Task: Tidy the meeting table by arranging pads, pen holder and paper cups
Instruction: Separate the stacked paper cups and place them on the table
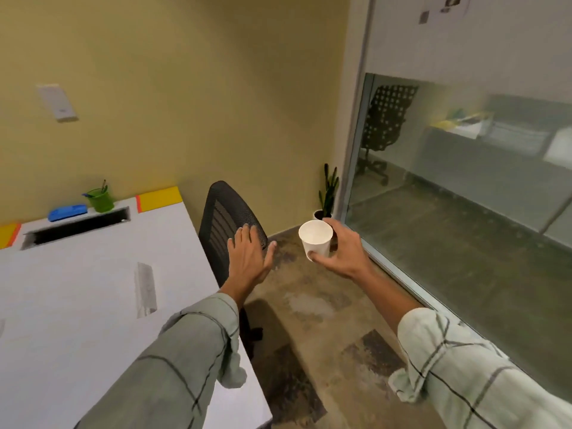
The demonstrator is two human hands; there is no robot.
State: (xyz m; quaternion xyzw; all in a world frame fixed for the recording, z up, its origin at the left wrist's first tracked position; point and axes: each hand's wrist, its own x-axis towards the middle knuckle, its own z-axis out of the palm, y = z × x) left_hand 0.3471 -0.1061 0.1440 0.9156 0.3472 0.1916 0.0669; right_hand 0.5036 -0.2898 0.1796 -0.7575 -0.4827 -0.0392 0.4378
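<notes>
My right hand (343, 249) holds a white paper cup (315, 238) upright in the air, out over the floor to the right of the table. My left hand (249, 255) is open with fingers spread, hovering by the top of a black mesh chair. On the white meeting table (93, 305), at its far edge by the wall, stands a green pen holder (100, 199) with pens in it. A yellow pad (159, 198) lies at the far right corner and another yellow pad (8, 235) at the far left.
A black mesh office chair (223, 224) stands tucked at the table's right side. A blue eraser-like case (66, 212) lies beside a dark cable slot (77, 227). A small potted plant (326, 196) sits in the corner by a glass wall (464, 187).
</notes>
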